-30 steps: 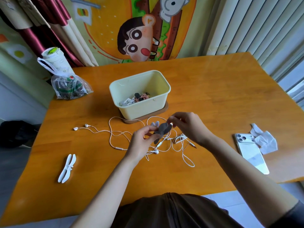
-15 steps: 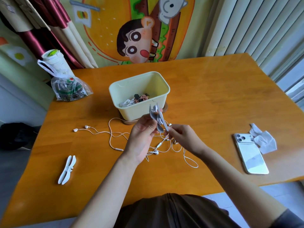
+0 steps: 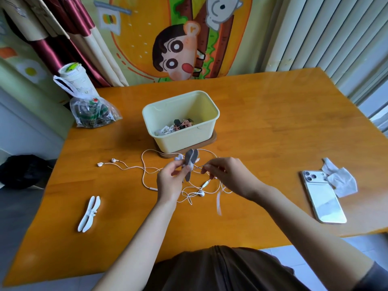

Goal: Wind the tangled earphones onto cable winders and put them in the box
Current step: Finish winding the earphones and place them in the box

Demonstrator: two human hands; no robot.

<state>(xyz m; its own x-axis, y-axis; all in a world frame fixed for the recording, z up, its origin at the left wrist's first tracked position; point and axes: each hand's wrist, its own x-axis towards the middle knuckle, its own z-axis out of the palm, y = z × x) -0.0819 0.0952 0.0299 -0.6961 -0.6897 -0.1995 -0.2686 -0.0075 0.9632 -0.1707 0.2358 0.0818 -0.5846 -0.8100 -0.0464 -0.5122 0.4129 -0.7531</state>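
Lowered slightly, left hand (image 3: 169,181) grips grey winder (image 3: 189,162); right hand (image 3: 228,175) pinches earphone cable (image 3: 206,182).

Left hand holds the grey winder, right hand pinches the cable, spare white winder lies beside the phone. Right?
Not quite. The head view shows the spare white winder lying alone on the left side of the table, far from the phone on the right. The rest holds: the left hand holds the grey winder, and the right hand pinches the cable.
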